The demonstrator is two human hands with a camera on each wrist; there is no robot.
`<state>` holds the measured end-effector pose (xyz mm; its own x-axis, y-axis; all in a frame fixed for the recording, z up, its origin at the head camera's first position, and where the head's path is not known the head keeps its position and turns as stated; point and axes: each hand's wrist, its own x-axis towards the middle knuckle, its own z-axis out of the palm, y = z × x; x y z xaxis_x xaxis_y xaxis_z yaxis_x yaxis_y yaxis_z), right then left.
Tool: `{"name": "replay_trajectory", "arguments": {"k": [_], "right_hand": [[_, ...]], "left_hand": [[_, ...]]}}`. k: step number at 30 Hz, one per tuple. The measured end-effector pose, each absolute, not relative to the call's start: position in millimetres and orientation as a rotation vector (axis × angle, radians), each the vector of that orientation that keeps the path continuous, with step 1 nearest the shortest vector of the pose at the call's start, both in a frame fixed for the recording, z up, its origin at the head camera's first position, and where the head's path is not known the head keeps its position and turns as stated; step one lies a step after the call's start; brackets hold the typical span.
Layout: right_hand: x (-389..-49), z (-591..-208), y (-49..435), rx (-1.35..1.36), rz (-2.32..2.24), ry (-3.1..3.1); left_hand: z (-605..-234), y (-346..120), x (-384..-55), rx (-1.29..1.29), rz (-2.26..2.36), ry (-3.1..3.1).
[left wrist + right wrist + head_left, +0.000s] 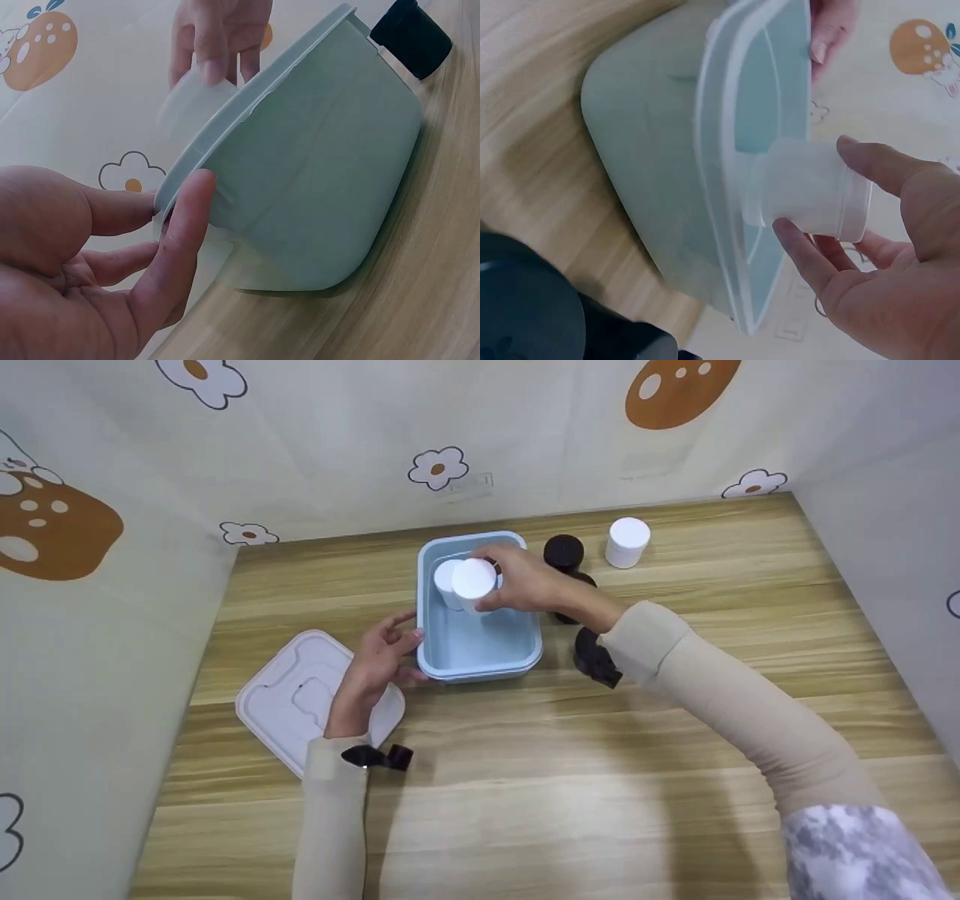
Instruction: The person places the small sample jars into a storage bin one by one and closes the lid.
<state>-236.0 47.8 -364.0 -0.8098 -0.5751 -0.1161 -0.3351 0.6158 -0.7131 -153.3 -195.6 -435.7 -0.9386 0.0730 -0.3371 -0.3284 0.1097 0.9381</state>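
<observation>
My right hand point(532, 581) grips a white lidded jar point(474, 577) over the light blue plastic box point(480, 669). Thumb and fingers are on opposite sides of this jar point(810, 187) in the right wrist view, its lower end level with the box opening. Inside the box, at its left wall, stands another white jar point(444, 583). With thumb and fingers my left hand point(379, 660) pinches the box's left rim, which shows closely in the left wrist view. The box rests on the wooden table.
A pale flat lid point(289, 712) lies left of the box, partly under the left forearm. Right of the box stand a black-lidded jar point(564, 553) and other black pieces partly hidden by the right arm. Farther right is a white jar point(628, 542). A patterned curtain point(330, 450) borders the table.
</observation>
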Motion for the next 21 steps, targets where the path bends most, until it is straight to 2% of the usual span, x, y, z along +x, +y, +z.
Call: {"name": "replay_trajectory", "arguments": {"k": [21], "right_hand": [[-225.7, -397.0, 5.3, -0.603, -0.761, 2.547]], "left_hand": [[-437.0, -193.6, -153.6, -0.244, 1.853, 2.112]]}}
